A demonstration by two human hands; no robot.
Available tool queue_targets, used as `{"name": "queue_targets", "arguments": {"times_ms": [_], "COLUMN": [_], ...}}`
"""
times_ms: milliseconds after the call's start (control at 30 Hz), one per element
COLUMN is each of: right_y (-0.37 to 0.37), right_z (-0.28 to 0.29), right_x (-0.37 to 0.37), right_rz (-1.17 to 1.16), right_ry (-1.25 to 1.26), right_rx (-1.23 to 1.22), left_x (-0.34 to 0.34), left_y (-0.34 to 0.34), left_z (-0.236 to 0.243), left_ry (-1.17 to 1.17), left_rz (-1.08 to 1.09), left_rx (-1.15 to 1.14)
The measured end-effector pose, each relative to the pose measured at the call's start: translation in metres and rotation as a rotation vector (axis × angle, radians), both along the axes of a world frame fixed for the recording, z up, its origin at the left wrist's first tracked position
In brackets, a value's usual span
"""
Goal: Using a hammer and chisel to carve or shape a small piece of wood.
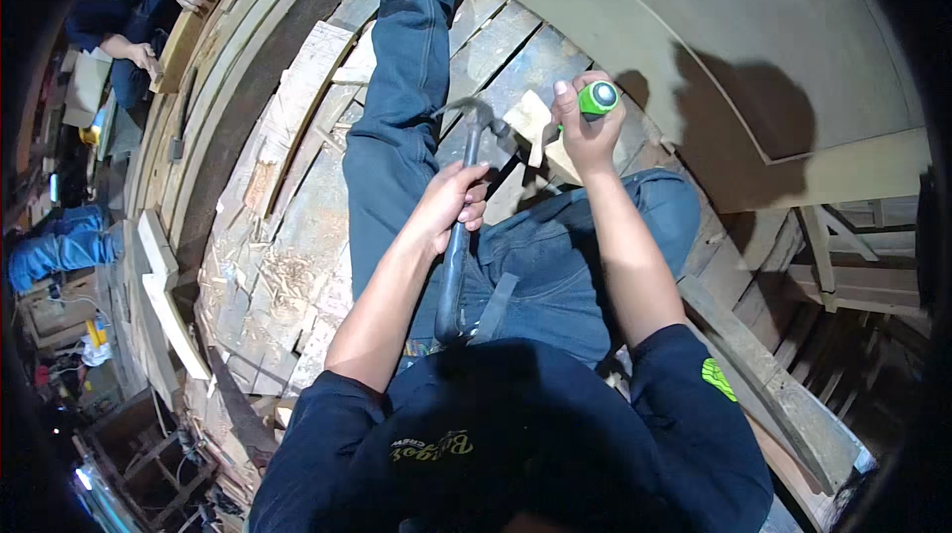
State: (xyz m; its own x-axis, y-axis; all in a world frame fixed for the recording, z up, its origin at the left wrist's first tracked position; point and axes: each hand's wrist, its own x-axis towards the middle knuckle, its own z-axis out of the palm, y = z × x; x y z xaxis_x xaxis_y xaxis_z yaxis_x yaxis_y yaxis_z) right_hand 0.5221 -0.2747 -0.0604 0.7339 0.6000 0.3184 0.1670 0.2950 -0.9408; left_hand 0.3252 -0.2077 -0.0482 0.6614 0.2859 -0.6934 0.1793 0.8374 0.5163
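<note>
The left hand (455, 204) grips a smooth claw hammer (455, 270); the right hand (592, 134) clasps a round-ended green handle (599, 98).

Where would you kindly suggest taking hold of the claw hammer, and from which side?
I'd grip the claw hammer by its long handle, below the left hand, probably coming from the bottom of the picture: that stretch is exposed and its end points that way, with the clawed head away.

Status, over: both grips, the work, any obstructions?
Left grip around hammer handle. Right grip around green-topped tool, tip unclear. Pale wood piece beside right grip. Outstretched left leg near hammer head.
</note>
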Motion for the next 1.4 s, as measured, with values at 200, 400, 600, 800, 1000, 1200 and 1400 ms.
{"name": "queue_targets", "arguments": {"times_ms": [200,400,600,800,1000,1200,1400], "right_y": [0.006,0.009,0.013,0.011,0.005,0.010,0.012], "right_z": [0.011,0.014,0.012,0.010,0.007,0.006,-0.002], "right_x": [0.000,-0.003,-0.008,-0.006,-0.004,-0.006,-0.004], "right_rz": [0.127,0.159,0.234,0.125,0.113,0.156,0.177], "right_ry": [-0.020,-0.082,0.046,-0.146,-0.192,-0.110,-0.071], "right_rx": [-0.140,-0.145,-0.111,-0.091,-0.092,-0.052,-0.051], "left_x": [-0.025,-0.047,-0.061,-0.037,-0.009,0.009,0.009], "left_y": [0.011,0.005,-0.005,-0.024,-0.032,-0.048,-0.042], "left_z": [0.095,0.155,0.151,0.120,0.128,0.127,0.102], "left_ry": [-0.135,-0.006,0.100,0.120,0.037,-0.070,-0.016], "left_rz": [0.038,0.220,0.234,0.018,-0.059,-0.015,-0.116], "left_rx": [0.231,0.721,0.671,0.497,0.767,0.977,0.862]}}
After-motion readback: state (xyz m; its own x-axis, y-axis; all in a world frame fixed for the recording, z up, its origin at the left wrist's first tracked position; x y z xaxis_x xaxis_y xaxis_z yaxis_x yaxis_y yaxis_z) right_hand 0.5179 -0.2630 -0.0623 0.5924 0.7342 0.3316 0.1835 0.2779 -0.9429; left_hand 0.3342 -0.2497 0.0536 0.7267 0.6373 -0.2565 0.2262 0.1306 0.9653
